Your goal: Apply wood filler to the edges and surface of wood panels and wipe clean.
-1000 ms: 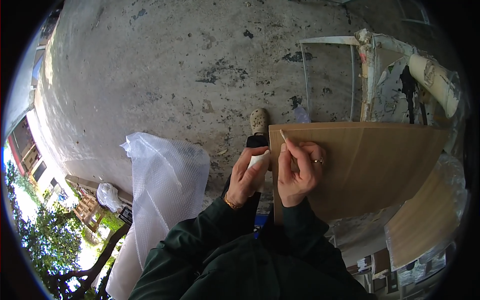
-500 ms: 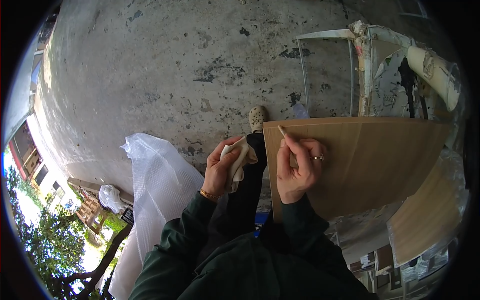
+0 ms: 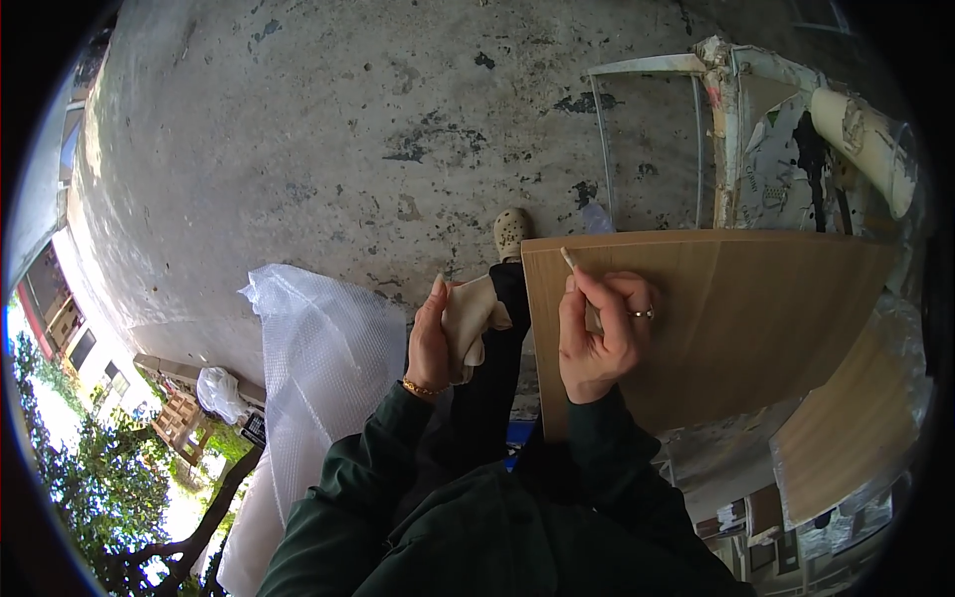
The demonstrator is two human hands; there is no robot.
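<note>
Gripping a thin pale stick between thumb and fingers, the right hand rests curled on the wooden board near its upper left corner, the stick's tip pointing at that corner. A ring sits on one finger. The left hand, fingers upright and wrist bent, clasps a crumpled beige cloth just off the board's left edge. Bubble wrap lies on the concrete floor further left.
</note>
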